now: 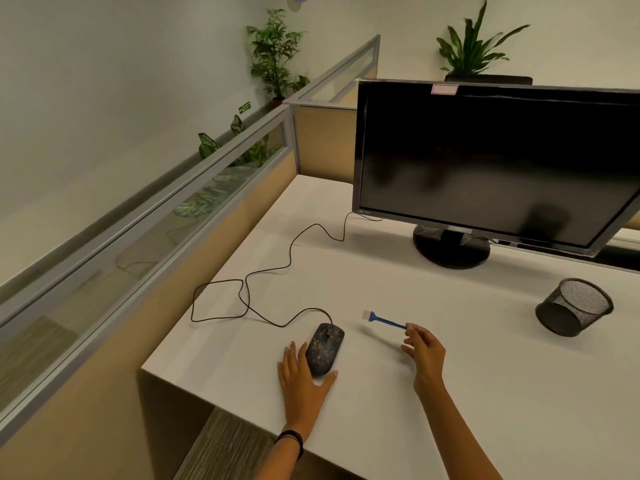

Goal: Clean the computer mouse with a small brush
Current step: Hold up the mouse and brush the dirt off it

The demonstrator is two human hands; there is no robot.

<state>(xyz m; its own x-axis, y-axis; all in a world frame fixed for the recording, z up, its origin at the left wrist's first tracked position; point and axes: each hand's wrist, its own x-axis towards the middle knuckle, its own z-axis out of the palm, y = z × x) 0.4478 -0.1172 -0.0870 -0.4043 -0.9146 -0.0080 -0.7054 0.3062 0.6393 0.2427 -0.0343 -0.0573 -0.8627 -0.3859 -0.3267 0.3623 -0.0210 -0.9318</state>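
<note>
- Mouse [325,348], dark with small golden speckles, lies on the white tabletop [450,393] near its front edge, toward the left; its black cable [249,292] goes in loops across the tabletop toward the monitor [485,161]
- my left hand [301,379] lies flat on the tabletop just beside the mouse; the fingers are straight along its left side and the thumb is spread out at its near end; this hand is wide open and grips nothing
- blue brush [382,319] with a pale bristle head is to the right of the mouse, apart from it; the bristles point away from my right hand [425,348]
- the right hand is loosely curved; its fingertips reach the end of the handle and the thumb is apart, lower; I cannot tell if the fingers really pinch the handle or only touch it
- black mesh basket [573,306] is tilted at the far right of the tabletop, well apart from the brush
- the monitor screen is dark; a beige partition [221,244] with a glass strip runs along the left side
</note>
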